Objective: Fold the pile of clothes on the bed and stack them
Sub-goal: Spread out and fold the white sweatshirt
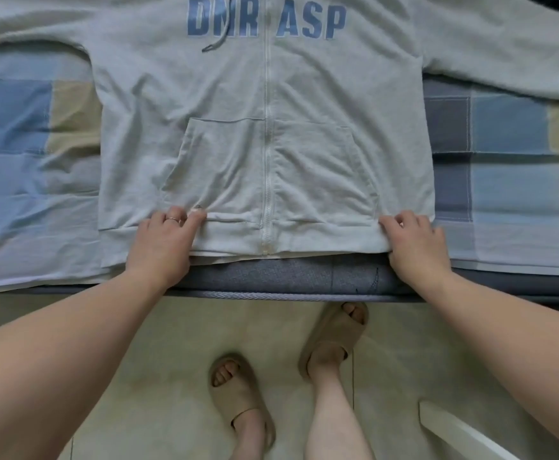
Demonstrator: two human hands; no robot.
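As it lies: hoodie [271, 127] flat, front up, on bed [22, 180]
Left hand [165, 240]: grips hem
Right hand [414, 242]: grips hem

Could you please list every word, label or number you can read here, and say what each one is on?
"DNR ASP": blue block letters across the chest of the grey hoodie, split by the zip, at the picture's top edge; the second letter is uncertain.
Nothing else is readable.

Checked blue bedsheet [510, 180] covers bed [271, 287]; grey hoodie [231, 104] spread flat
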